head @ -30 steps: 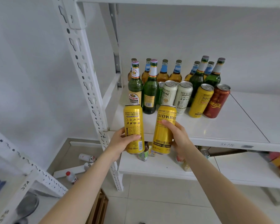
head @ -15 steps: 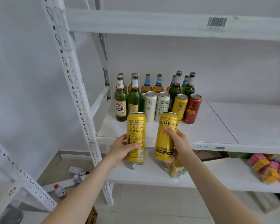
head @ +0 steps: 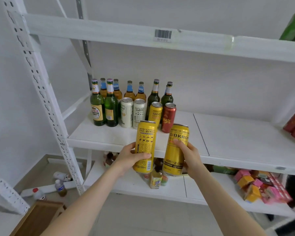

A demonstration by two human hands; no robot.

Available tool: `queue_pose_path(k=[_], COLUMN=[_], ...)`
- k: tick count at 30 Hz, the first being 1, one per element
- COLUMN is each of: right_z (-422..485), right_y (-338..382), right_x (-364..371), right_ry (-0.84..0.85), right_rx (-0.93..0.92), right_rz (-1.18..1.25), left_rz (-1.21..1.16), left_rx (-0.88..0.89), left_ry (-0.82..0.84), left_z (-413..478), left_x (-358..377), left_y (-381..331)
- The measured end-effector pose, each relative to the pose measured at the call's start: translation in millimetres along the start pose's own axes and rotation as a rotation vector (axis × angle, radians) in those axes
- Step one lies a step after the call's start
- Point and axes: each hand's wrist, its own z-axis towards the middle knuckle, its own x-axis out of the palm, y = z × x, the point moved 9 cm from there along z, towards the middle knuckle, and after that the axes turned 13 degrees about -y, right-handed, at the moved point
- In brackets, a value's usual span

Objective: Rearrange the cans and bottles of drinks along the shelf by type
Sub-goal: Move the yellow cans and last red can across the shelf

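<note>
Sidkron can in the right hand and its yellow twin in the left hand, fingers curled round each, are held upright, likely to join the shelved can.

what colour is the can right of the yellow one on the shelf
That can is red with gold markings, shown in the head view.

A white wall backs my white metal rack. Below me, pale floor tiles and a wooden crate.
</note>
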Motion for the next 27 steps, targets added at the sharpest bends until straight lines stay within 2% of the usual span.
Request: queue_pose_path(k=[14, 27], right_z=[60, 131], right_y=[13, 36], right_x=[-173, -352], right_ry=[-0.112, -0.2], right_rx=[0.0, -0.051], right_rz=[0.026, 0.059], left_rz=[0.068, 0.119], left_rx=[0.009, 0.069], left_ry=[0.079, 0.247], left_z=[8, 36], left_x=[179, 396], left_y=[-24, -49])
